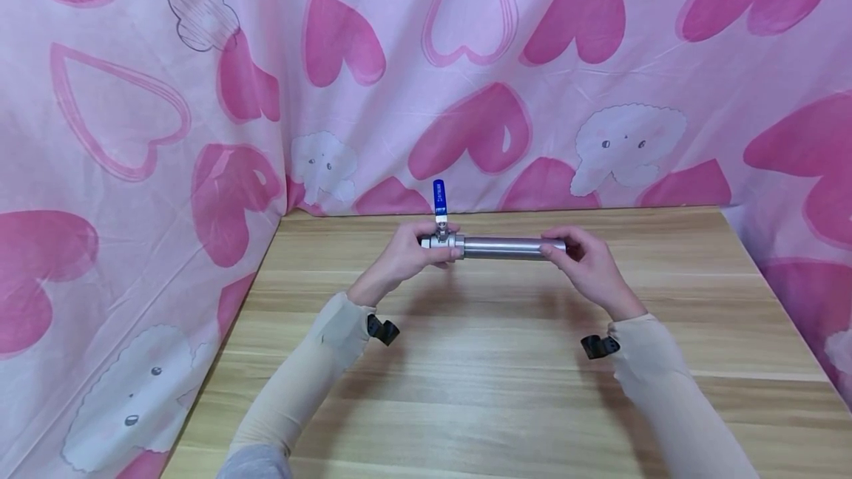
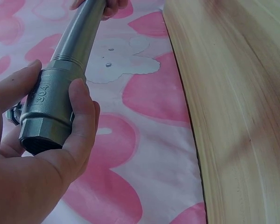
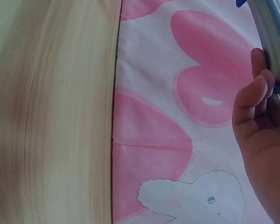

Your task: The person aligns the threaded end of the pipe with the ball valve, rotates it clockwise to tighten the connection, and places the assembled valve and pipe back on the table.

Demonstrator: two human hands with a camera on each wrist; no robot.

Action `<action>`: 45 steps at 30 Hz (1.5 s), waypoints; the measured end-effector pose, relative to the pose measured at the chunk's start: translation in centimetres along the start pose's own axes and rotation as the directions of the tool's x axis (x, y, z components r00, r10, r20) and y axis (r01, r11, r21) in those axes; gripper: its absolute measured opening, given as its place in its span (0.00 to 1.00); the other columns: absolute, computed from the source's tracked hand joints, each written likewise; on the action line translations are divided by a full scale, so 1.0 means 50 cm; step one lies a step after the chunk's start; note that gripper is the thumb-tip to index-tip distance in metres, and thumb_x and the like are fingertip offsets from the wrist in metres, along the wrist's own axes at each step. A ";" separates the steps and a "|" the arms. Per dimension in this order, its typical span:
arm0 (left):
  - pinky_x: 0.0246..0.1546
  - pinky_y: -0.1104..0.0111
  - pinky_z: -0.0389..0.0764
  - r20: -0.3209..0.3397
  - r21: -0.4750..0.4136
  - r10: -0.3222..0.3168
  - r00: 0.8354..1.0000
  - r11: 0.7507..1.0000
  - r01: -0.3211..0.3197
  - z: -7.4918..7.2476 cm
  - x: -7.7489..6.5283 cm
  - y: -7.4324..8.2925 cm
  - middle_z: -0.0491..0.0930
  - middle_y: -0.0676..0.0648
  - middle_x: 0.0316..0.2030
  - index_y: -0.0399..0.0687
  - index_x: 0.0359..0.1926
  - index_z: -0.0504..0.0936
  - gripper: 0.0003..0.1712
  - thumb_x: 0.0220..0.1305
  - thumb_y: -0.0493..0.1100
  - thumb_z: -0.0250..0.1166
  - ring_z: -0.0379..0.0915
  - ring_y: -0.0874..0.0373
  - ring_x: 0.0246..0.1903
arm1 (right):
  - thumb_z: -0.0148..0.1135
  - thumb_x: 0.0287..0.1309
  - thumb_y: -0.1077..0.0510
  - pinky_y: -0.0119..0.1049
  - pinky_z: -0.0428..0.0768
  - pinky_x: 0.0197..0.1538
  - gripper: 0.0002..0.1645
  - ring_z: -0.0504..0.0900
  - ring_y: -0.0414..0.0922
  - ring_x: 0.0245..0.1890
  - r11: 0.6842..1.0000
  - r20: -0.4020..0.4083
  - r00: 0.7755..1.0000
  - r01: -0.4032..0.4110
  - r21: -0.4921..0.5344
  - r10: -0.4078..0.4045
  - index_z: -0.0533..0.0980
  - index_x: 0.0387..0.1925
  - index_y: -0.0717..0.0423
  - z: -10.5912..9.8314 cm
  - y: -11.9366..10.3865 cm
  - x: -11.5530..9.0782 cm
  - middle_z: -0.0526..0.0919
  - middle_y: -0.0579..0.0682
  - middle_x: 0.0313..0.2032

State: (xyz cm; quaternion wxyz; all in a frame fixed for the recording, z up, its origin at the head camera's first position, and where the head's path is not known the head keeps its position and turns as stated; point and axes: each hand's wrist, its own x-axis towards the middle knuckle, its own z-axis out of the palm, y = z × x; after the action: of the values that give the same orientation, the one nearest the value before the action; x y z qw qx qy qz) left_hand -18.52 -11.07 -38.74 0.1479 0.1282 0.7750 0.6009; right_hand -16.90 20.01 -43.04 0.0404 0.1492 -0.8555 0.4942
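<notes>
A ball valve [image 1: 458, 244] of silvery metal, marked 304 in the left wrist view, is joined end to end with a straight metal pipe [image 1: 504, 248]. Its blue lever handle [image 1: 439, 198] points up and away, crosswise to the pipe. My left hand [image 1: 402, 253] grips the valve body, thumb on the near side; the valve's open end faces the left wrist camera. At the pipe's right end, my right hand [image 1: 592, 268] holds it between thumb and fingers. Both pieces are held level above the table. The handle is mostly hidden in both wrist views.
Below the hands lies a wood-grain table [image 1: 486, 390]. Pink cloth [image 1: 399, 131] with hearts and white cartoon figures hangs behind it and along both sides. A small black camera is worn on the left wrist [image 1: 382, 329] and another on the right wrist [image 1: 600, 347].
</notes>
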 end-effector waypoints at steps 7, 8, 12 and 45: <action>0.37 0.61 0.89 0.004 0.009 0.003 1.000 1.000 -0.003 0.001 -0.003 0.005 0.80 0.38 0.44 0.42 0.55 0.80 0.24 0.56 0.37 0.71 0.82 0.41 0.37 | 0.57 0.67 0.49 0.26 0.77 0.30 0.18 0.73 0.42 0.32 1.000 -0.007 1.000 -0.009 0.004 0.009 0.76 0.53 0.53 0.000 0.001 0.001 0.77 0.48 0.37; 0.37 0.62 0.89 0.006 0.008 0.002 1.000 1.000 -0.002 0.002 -0.004 0.006 0.80 0.38 0.44 0.42 0.55 0.80 0.24 0.56 0.37 0.71 0.81 0.38 0.38 | 0.57 0.67 0.50 0.27 0.77 0.29 0.17 0.73 0.42 0.31 1.000 -0.008 1.000 -0.008 0.007 0.008 0.77 0.52 0.53 0.000 0.000 0.001 0.77 0.48 0.35; 0.40 0.56 0.88 0.014 0.004 0.004 1.000 1.000 -0.004 0.002 -0.005 0.007 0.80 0.38 0.45 0.42 0.55 0.80 0.25 0.56 0.37 0.71 0.81 0.38 0.39 | 0.56 0.68 0.50 0.28 0.77 0.27 0.16 0.72 0.43 0.28 1.000 -0.004 1.000 -0.009 0.014 0.009 0.78 0.50 0.53 0.000 -0.003 0.002 0.78 0.50 0.32; 0.38 0.57 0.89 0.000 0.019 0.002 1.000 1.000 -0.002 0.001 -0.002 -0.002 0.82 0.39 0.44 0.43 0.54 0.81 0.23 0.56 0.39 0.72 0.80 0.34 0.41 | 0.72 0.51 0.61 0.26 0.86 0.41 0.30 0.82 0.36 0.37 0.982 0.079 0.995 -0.074 0.176 0.061 0.73 0.56 0.56 -0.005 -0.002 0.002 0.75 0.55 0.51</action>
State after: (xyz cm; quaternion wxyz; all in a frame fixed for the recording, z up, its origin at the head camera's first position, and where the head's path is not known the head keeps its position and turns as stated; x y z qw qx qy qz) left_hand -18.43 -11.08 -38.86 0.1461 0.1306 0.7805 0.5936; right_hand -16.99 20.17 -42.81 -0.0213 0.1413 -0.8133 0.5641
